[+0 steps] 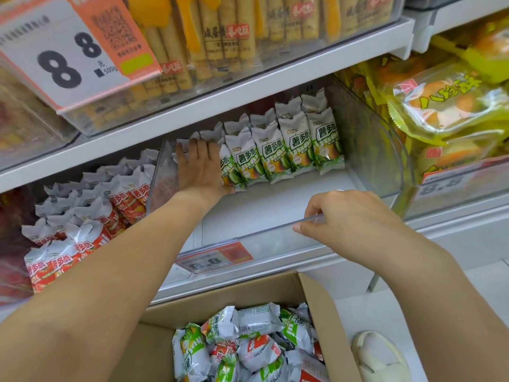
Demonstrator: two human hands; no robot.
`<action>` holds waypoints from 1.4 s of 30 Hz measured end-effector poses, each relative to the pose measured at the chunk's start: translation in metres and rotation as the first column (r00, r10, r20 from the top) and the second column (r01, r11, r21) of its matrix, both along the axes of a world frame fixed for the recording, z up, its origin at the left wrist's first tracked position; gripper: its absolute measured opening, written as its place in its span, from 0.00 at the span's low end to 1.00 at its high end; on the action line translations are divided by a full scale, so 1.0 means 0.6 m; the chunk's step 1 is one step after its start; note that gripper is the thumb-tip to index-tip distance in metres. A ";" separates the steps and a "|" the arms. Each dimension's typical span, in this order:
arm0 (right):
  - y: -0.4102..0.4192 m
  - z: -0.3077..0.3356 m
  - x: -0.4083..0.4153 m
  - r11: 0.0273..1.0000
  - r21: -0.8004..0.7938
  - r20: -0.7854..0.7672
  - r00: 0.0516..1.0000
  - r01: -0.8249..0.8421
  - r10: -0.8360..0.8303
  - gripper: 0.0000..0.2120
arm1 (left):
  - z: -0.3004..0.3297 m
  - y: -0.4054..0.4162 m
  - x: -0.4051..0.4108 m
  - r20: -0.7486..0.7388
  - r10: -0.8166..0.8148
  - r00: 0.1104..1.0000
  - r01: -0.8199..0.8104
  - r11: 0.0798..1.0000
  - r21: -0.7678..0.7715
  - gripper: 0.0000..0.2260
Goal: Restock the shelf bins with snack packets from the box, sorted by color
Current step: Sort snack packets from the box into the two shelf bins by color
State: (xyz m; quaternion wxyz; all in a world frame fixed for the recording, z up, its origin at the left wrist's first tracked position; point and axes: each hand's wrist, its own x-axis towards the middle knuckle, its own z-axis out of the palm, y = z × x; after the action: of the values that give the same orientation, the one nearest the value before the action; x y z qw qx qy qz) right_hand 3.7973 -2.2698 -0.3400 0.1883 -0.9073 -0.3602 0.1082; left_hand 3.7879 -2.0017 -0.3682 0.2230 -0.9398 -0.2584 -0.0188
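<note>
Standing green packets in clear bin, mixed, seemingly, in box

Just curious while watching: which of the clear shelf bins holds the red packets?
The clear plastic bin on the left, filled with red-and-white snack packets. The middle clear bin, where both hands are, holds green-and-white packets.

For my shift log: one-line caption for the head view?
Left hand presses green packets upright while right hand grips the clear bin rim.
</note>
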 end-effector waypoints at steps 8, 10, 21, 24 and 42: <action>0.006 0.017 -0.047 0.999 0.031 0.022 0.999 -0.026 0.026 0.20 | 0.054 -0.061 -0.108 -0.016 -0.159 0.987 0.157 0.983 -0.095 0.31; 0.000 0.024 -0.066 0.989 0.144 0.053 0.998 -0.043 0.036 0.17 | 0.077 -0.097 -0.161 0.110 -0.267 0.958 0.281 0.949 -0.145 0.22; -0.018 -0.069 -0.272 0.895 -0.200 -0.061 0.917 -0.398 0.394 0.18 | -0.056 -0.170 -0.547 -0.565 -0.160 0.809 -0.213 0.817 -0.536 0.17; -0.017 -0.157 -0.319 0.754 -0.470 -0.226 0.888 -0.460 0.401 0.17 | -0.118 -0.178 -0.578 -0.656 -0.202 0.727 -0.312 0.754 -0.578 0.17; -0.021 -0.509 -0.439 0.717 -0.686 -0.513 0.617 0.122 -0.596 0.20 | -0.401 -0.189 -0.615 -0.477 -0.365 0.800 -0.068 0.734 -0.675 0.26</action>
State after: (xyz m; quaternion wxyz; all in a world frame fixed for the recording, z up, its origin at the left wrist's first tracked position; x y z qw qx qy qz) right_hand 3.5337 -2.2826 -0.6453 0.0380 -0.8594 -0.0055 0.5098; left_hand 3.4191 -2.1152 -0.6091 -0.0599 -0.9335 -0.0869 0.3428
